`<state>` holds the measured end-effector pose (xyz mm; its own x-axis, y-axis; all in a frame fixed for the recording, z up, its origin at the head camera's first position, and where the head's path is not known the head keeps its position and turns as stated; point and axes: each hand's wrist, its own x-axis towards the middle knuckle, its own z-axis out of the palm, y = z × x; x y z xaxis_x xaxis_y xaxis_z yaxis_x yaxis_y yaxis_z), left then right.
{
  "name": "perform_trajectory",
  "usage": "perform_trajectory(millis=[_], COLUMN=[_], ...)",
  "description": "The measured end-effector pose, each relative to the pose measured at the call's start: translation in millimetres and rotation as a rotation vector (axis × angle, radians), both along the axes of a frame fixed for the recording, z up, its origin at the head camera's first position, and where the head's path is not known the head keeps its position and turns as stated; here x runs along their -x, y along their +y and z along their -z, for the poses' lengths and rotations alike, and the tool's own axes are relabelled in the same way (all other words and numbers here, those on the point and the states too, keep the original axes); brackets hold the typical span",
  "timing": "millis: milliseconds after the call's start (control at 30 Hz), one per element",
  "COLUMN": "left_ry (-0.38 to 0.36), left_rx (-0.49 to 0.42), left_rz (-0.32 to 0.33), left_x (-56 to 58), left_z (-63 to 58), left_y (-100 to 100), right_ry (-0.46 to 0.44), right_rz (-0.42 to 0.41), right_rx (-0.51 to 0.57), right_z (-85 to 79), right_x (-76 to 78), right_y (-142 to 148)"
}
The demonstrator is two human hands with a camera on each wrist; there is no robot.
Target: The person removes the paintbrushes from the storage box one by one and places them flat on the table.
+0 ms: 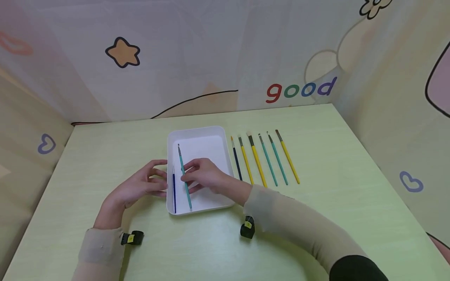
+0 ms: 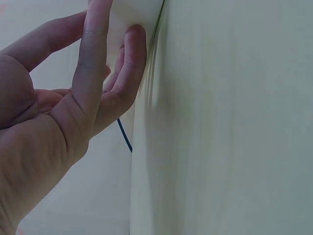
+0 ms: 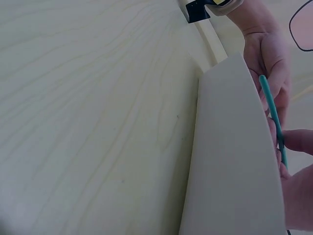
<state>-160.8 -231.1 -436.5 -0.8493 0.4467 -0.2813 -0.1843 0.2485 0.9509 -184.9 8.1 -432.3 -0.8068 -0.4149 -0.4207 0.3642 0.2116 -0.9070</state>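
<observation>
My right hand pinches a slim teal paintbrush by its handle, over the white tray. The brush's bristle end points to the back. Its teal handle also shows in the right wrist view, above the tray's wall. Inside the tray, a dark blue paintbrush lies along the left wall. At the tray's left side, my left hand rests its loosely bent fingers against the outer wall. The left wrist view has those fingers near the tray's pale side.
Right of the tray lie several paintbrushes in a row: a dark one, yellow ones and teal ones, bristles to the back. The pale wooden table meets printed cloth walls at the back and sides.
</observation>
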Motion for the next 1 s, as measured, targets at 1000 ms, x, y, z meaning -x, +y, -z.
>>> perform_trajectory(millis=[1000], left_ry=[0.013], left_rx=[-0.007], left_rz=[0.002], left_x=[2.5], left_z=[5.9], left_y=[-3], right_ry=[0.032], right_rz=[0.041], right_rx=[-0.009], right_z=[-20.2], right_x=[-3.1], right_y=[63])
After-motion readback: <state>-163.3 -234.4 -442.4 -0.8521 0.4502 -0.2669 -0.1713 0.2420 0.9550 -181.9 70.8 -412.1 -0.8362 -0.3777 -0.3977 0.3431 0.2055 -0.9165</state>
